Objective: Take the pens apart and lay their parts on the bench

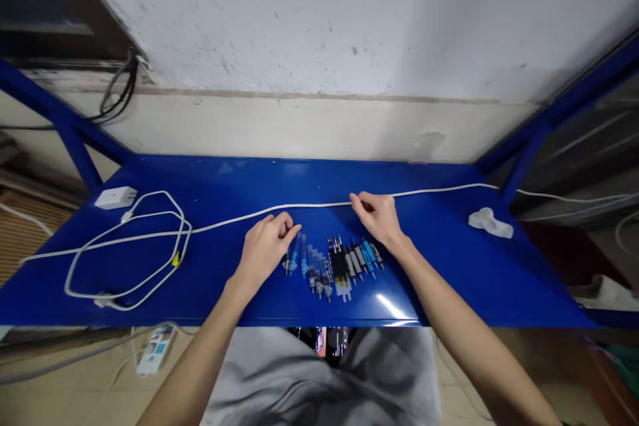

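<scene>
My left hand (267,243) is closed, its fingers curled and the thumb near the index finger. It hovers over the left end of a row of pen parts, by some clear pen barrels with blue bits (303,259). Whatever it may hold is hidden. My right hand (380,216) is also closed, in a pinch above the row's right end, beside the white cable; I cannot make out anything in its fingers. Between the hands lie more clear barrels (318,273), black pen refills (339,263), and grey and blue grip sections (368,253).
A white cable (239,218) runs across the blue table (224,180). A coiled white cable (130,296) and a white charger (116,198) lie at left, crumpled white tissue (490,223) at right. A lit phone (324,341) rests on my lap; a power strip (156,349) is on the floor.
</scene>
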Action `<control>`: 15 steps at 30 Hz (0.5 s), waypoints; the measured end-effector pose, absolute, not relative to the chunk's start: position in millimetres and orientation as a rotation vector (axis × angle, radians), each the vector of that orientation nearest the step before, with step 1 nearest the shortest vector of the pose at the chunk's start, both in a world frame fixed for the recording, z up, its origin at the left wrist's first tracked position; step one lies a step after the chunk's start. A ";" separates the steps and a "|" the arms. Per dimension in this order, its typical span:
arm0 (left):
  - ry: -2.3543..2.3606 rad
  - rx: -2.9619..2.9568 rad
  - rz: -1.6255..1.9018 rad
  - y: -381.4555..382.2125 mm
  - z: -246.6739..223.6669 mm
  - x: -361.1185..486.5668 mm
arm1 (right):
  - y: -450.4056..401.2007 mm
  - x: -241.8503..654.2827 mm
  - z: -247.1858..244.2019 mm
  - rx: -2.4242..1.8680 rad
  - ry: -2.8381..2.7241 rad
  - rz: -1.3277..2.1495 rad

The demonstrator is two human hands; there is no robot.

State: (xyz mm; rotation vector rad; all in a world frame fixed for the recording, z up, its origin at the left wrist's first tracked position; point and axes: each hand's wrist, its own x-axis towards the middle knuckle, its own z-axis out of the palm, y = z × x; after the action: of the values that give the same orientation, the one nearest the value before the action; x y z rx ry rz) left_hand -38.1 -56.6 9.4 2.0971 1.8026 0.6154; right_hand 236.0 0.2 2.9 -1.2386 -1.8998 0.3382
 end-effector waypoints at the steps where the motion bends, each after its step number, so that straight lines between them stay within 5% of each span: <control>1: 1.783 2.085 0.654 -55.4 10.8 -39.9 | 1.2 241.0 2.9 -1.261 -1.843 0.313; 9: 1.855 2.226 1.306 2.1 9.1 -57.0 | 17.6 286.8 -5.9 -1.487 -1.753 -0.036; 15: 1.813 2.465 1.101 58.2 5.4 -42.1 | 53.0 292.2 -12.3 -1.684 -1.828 -0.175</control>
State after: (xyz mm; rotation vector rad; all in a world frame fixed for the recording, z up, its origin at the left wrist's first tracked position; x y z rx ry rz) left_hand -42.1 58.2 5.4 2.4647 1.8126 1.1011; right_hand 292.2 53.0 -12.3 -1.6837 -1.8276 -0.1751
